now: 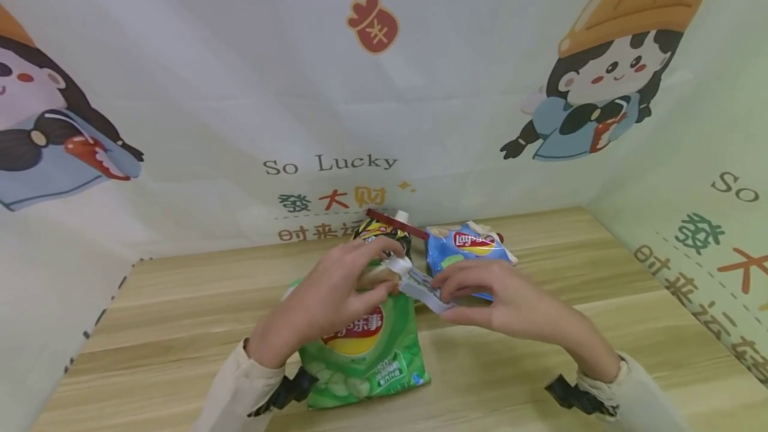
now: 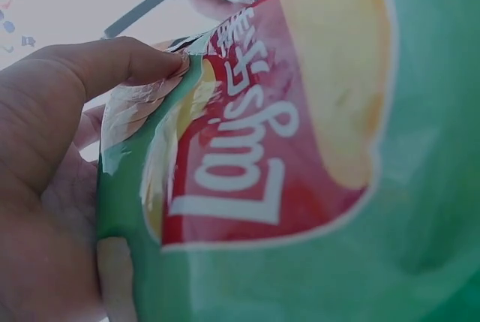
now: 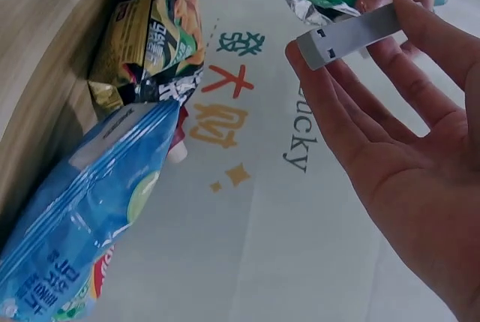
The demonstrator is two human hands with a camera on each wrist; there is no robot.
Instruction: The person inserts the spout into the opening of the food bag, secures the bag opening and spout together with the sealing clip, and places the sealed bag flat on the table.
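My left hand (image 1: 333, 292) pinches the top edge of a green Lay's chip bag (image 1: 366, 369). In the left wrist view the thumb presses on the crumpled edge of that bag (image 2: 322, 262). My right hand (image 1: 510, 295) holds a pale grey bag clip (image 1: 423, 291) between thumb and fingertips, beside the bag's top. The right wrist view shows the clip (image 3: 352, 34) as a flat bar with small dark slots near one end. In the left wrist view its two arms look spread apart. Whether the clip touches the bag is hard to tell.
Behind, a black and yellow snack bag (image 3: 154, 37) carries a red clip (image 1: 384, 217) with a white spout. To its right lies a blue Lay's bag (image 1: 444, 245). A printed cloth wall (image 1: 210, 119) borders the wooden table (image 1: 180, 325) at the back.
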